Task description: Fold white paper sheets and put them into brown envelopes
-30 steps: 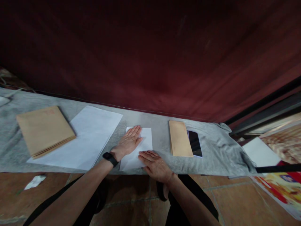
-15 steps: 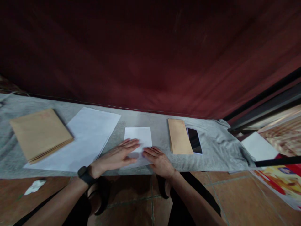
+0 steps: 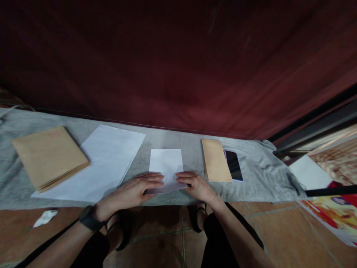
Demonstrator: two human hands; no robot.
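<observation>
A small white sheet of paper [image 3: 166, 160], seemingly folded, lies in front of me on the grey cloth. Its near edge is raised slightly off the cloth. My left hand [image 3: 136, 188] grips the near left corner, fingers on top and thumb low at the edge. At the near right corner my right hand [image 3: 196, 185] pinches the paper, its fingertips on the upper face. The undersides of both thumbs are partly hidden.
Brown envelopes [image 3: 50, 156] lie left on large white sheets [image 3: 111, 156]. More brown envelopes [image 3: 216, 160] and a phone [image 3: 233, 165] lie right. The grey cloth [image 3: 259, 171] covers a narrow surface before a dark red curtain [image 3: 178, 74]. A colourful box [image 3: 334, 216] stands low right.
My hands have gone from lying flat on the paper to holding its two near corners. They have moved apart, and the near edge has come up a little.
</observation>
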